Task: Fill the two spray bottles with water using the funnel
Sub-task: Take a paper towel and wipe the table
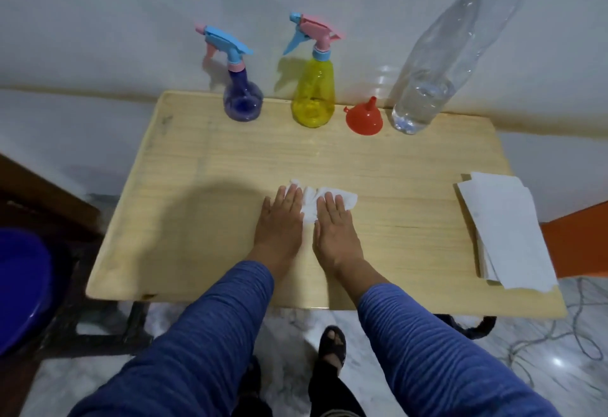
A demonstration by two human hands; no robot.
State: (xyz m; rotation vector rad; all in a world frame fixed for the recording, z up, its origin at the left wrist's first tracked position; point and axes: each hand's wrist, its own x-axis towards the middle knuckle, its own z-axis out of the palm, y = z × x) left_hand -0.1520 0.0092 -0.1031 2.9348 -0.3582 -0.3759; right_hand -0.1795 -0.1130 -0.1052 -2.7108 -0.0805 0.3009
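Observation:
A blue spray bottle [242, 87] with a blue-and-pink trigger head stands at the back of the wooden table [197, 206]. To its right stands a yellow spray bottle [313, 94] with a pink-and-blue head. A red funnel [364, 117] sits mouth down beside it. A tall clear water bottle [437, 64] holds water in its lower part. My left hand [280, 216] and my right hand [333, 222] lie flat, fingers straight, pressing a crumpled white tissue [316, 201] on the table's middle.
A stack of white tissues [506, 232] lies at the table's right edge. A blue tub [19, 288] sits on the floor at the left. A cable [579, 327] trails on the marble floor at the right. The wall runs right behind the bottles.

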